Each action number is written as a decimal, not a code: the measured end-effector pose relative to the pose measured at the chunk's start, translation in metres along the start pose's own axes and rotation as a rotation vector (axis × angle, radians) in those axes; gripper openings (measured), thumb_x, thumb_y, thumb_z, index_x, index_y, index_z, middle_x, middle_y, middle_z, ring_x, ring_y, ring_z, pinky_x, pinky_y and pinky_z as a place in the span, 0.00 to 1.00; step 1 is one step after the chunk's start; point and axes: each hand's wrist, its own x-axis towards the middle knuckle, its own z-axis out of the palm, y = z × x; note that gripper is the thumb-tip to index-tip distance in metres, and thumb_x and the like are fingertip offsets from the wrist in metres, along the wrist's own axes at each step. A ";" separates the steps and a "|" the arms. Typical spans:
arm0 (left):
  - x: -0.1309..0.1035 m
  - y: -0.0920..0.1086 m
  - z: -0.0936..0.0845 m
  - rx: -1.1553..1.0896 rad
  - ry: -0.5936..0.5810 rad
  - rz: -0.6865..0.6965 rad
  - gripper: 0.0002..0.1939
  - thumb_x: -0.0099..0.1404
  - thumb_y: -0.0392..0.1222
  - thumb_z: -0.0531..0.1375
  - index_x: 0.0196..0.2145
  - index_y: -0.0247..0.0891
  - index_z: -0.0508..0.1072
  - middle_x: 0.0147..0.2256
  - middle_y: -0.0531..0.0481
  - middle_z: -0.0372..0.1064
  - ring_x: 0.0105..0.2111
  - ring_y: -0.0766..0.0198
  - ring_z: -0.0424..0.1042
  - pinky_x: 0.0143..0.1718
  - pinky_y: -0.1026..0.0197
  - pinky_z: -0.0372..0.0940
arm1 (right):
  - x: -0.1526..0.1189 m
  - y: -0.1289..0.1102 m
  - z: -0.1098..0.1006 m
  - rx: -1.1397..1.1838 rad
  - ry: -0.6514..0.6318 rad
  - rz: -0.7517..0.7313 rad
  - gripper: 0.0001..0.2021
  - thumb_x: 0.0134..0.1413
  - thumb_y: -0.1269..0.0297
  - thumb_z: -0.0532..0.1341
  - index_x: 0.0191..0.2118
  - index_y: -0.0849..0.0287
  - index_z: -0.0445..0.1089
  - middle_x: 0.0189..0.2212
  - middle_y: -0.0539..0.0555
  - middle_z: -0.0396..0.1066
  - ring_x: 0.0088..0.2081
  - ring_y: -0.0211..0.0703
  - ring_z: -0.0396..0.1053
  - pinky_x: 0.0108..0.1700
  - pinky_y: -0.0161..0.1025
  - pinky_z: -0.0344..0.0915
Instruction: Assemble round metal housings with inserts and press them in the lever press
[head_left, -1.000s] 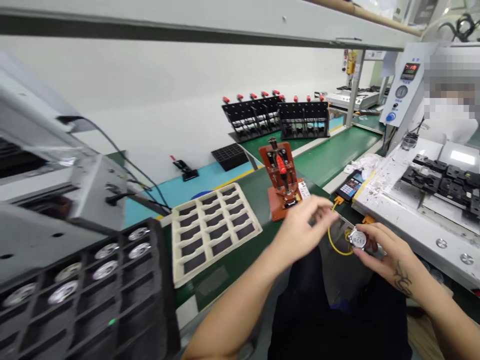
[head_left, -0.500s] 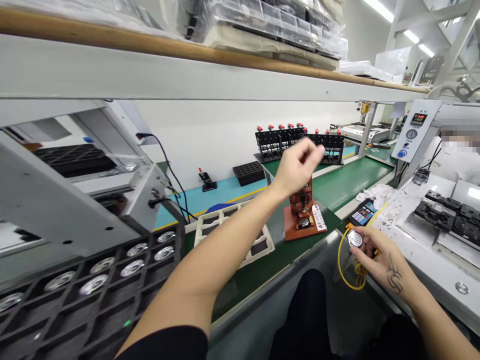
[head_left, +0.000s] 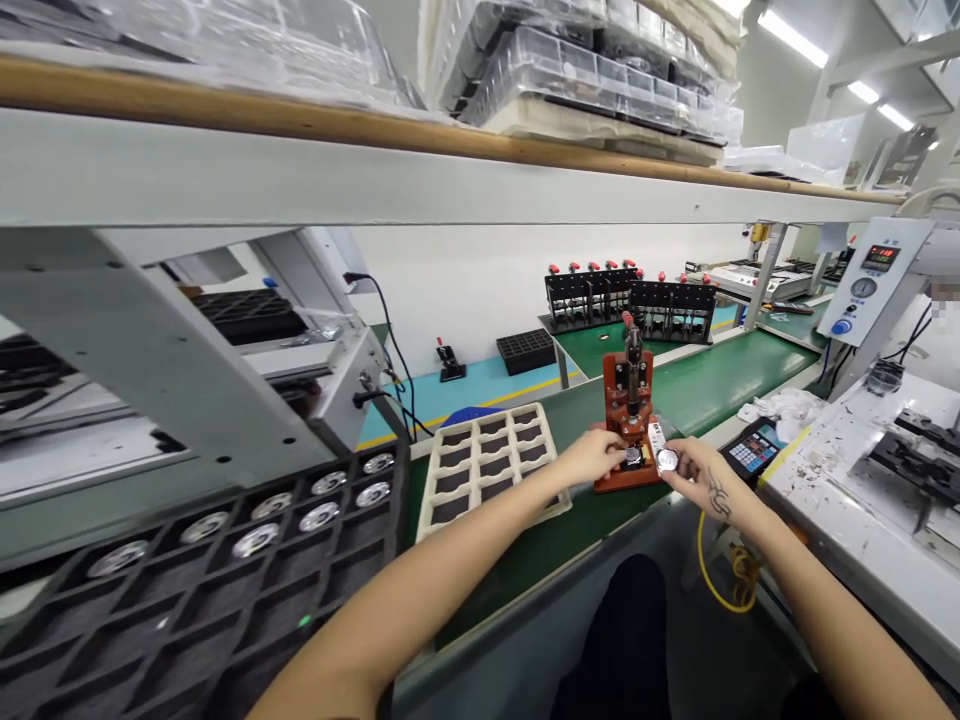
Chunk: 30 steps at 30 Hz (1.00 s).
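Note:
A red-brown toggle press [head_left: 616, 372] stands upright on the green bench, its red-tipped lever raised. In its base sits a small round metal part [head_left: 634, 456], dark with a bright rim. My left hand [head_left: 596, 457] reaches in from the left, with its fingertips closed at that part's edge. To the right of the press base, my right hand [head_left: 697, 474] pinches a silver round disc [head_left: 666, 460] between thumb and fingers. A white label [head_left: 656, 436] on the base is partly covered by the disc and fingers.
A cream compartment tray [head_left: 426, 508] lies left of the press. Several shiny discs sit in a black tray [head_left: 315, 562] at lower left. Rightward are a keypad device [head_left: 754, 448], a yellow cable [head_left: 705, 570] and a white machine [head_left: 892, 520]. A shelf beam [head_left: 450, 185] crosses overhead.
My left hand has come down from the press's lever to its base. My right hand has brought the silver disc left, beside the press. The view has shifted somewhat.

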 end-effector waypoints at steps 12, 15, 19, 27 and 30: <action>0.008 -0.010 0.016 -0.016 0.118 0.046 0.13 0.58 0.45 0.67 0.39 0.34 0.76 0.25 0.54 0.66 0.27 0.64 0.64 0.30 0.61 0.54 | 0.034 0.052 0.025 -0.045 -0.059 0.049 0.21 0.65 0.54 0.64 0.56 0.63 0.72 0.39 0.55 0.67 0.34 0.43 0.66 0.40 0.42 0.67; -0.026 -0.013 -0.014 -0.046 0.129 0.025 0.17 0.60 0.50 0.66 0.42 0.36 0.76 0.24 0.57 0.61 0.25 0.67 0.59 0.29 0.62 0.52 | 0.052 0.055 0.033 -0.069 -0.163 0.014 0.21 0.63 0.55 0.66 0.57 0.59 0.75 0.43 0.58 0.68 0.38 0.46 0.69 0.47 0.45 0.69; -0.077 -0.020 -0.061 -0.090 0.306 -0.007 0.21 0.59 0.55 0.66 0.45 0.37 0.77 0.34 0.51 0.68 0.31 0.65 0.65 0.33 0.61 0.59 | 0.072 0.062 0.044 -0.088 -0.275 -0.025 0.24 0.59 0.58 0.68 0.61 0.54 0.77 0.57 0.64 0.66 0.58 0.60 0.67 0.64 0.55 0.62; -0.154 -0.042 -0.119 -0.777 0.528 -0.169 0.33 0.52 0.53 0.76 0.49 0.37 0.70 0.34 0.50 0.74 0.31 0.63 0.75 0.36 0.58 0.72 | 0.073 0.060 0.028 -0.113 -0.298 -0.060 0.22 0.57 0.54 0.67 0.56 0.54 0.80 0.57 0.62 0.71 0.57 0.60 0.70 0.63 0.52 0.65; -0.188 -0.054 -0.141 -0.763 0.710 -0.177 0.32 0.52 0.52 0.77 0.49 0.36 0.73 0.36 0.46 0.76 0.32 0.63 0.76 0.35 0.59 0.74 | 0.091 0.056 -0.013 -0.144 -0.201 0.010 0.15 0.58 0.54 0.62 0.35 0.59 0.80 0.33 0.58 0.77 0.35 0.51 0.74 0.41 0.45 0.71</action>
